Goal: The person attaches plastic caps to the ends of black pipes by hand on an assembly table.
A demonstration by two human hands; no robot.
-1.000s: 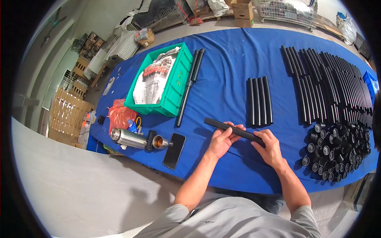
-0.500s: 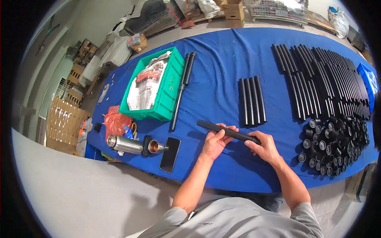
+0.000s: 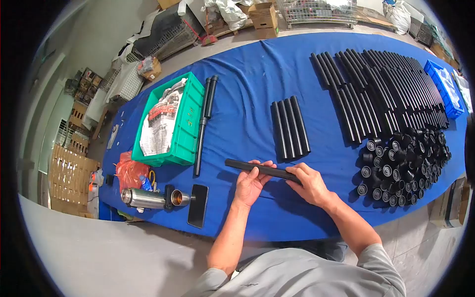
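Observation:
A black tube [image 3: 236, 164] is held at a slight slant above the blue cloth, its left end free. My left hand [image 3: 251, 184] grips it near the middle, thumb on top and fingers behind. At the tube's right end, my right hand [image 3: 310, 185] is closed around it from above. Several black tubes [image 3: 290, 127] lie side by side just beyond my hands. To the right are rows of many more black tubes [image 3: 391, 94], with a pile of round black caps [image 3: 403, 168] nearer to me.
A green crate [image 3: 187, 133] with newspaper stands at the left, with longer black tubes [image 3: 202, 128] beside it. Nearer are a red plastic bag [image 3: 129, 170], a steel flask [image 3: 146, 199] and a phone [image 3: 198, 206]. A blue tray [image 3: 444, 89] sits at the far right.
The view has shifted, so the table's things appear further left. My right hand now wraps over the tube's right end, where before its thumb and fingers pinched it from the side.

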